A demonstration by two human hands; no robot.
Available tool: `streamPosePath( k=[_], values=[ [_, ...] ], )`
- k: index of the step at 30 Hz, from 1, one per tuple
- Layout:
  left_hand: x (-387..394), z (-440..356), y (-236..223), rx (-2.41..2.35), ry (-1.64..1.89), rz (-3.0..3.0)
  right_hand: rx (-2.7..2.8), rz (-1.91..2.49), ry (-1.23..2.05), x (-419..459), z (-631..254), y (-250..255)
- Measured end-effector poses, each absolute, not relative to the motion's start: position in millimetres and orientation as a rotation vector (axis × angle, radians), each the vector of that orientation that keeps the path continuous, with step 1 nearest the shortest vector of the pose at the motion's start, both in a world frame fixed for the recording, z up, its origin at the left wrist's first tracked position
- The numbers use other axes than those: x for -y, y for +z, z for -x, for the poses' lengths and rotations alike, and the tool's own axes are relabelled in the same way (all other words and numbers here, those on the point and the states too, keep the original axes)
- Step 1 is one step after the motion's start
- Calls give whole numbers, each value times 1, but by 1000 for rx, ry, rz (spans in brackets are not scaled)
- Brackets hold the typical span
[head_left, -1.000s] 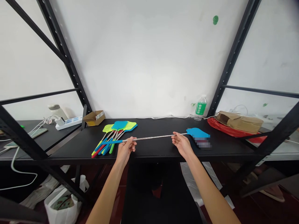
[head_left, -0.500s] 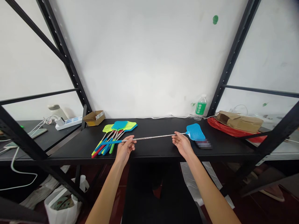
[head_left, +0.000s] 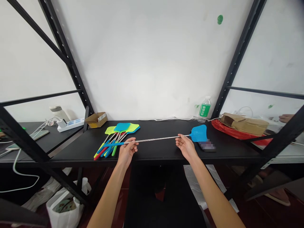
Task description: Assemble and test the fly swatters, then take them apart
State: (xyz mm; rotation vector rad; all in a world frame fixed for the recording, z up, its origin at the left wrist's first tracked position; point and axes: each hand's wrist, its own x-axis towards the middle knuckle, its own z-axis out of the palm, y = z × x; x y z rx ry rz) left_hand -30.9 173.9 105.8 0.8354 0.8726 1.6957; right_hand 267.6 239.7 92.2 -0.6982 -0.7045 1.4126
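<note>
- Here is the blue fly swatter [head_left: 156, 139], stretched nearly level across the front part of the black table [head_left: 161, 155], its handle to the left and its flat head to the right
- The left hand [head_left: 127, 150] has it pinched between thumb and fingers, right where the blue handle meets the thin metal rod
- And the right hand [head_left: 185, 145] grips the rod's other end with thumb and fingertips, just short of the head
- Whether that head touches the tabletop, there is no telling; a dark flat object [head_left: 210, 149], partly blurred out, shows right by its lower edge
- Over on the left lies a fanned pile of swatters [head_left: 122, 127], yellow-green and blue heads towards the wall, the held handle crossing in front of theirs
- Behind that pile, an open cardboard box [head_left: 96, 120]
- At the back right stands a bottle [head_left: 204, 110] with a green label, upright
- Further right, a brown paper package [head_left: 244, 123] on something red, and beyond it another person's hand [head_left: 286, 118] at the picture's edge
</note>
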Motion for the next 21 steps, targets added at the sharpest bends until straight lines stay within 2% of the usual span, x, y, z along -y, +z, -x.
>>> streamPosePath(
  k=[21],
  values=[
    [-175,32,105,-861,1708,-822,701,687,1419,-238,-267,94]
  ],
)
